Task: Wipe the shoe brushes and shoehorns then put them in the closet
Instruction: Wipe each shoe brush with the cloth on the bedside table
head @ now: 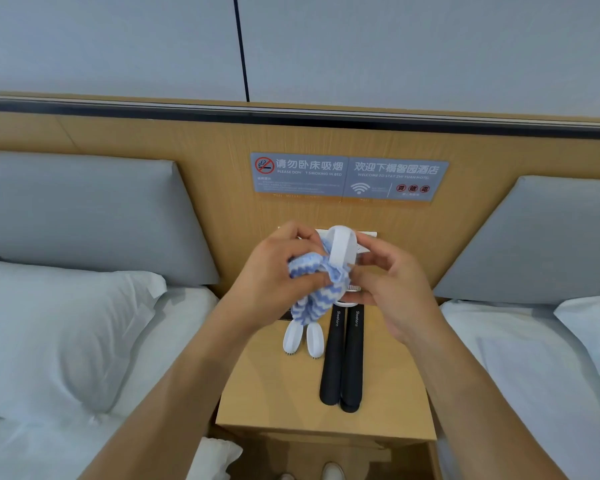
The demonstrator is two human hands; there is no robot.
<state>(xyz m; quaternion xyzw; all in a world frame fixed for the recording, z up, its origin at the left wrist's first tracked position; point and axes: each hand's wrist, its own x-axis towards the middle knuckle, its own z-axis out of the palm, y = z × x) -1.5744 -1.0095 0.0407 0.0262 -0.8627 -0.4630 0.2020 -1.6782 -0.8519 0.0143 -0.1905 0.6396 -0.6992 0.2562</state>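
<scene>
Head view: right hand (392,289) curled round a white shoe brush (342,252), pinched at its lower edge and held up over the far end of the wooden nightstand (274,393); left hand (278,271) bunched round a blue-and-white striped cloth (307,299), pressed to the brush's left side. Likely light, rigid, smooth plastic, slippery under cloth, so best pinched by the shell rim, clear of bristles. Resting on nightstand: two more white brushes (303,337) left, two black shoehorns (342,358) just right, long and stiff, best taken mid-length; closet not in view.
</scene>
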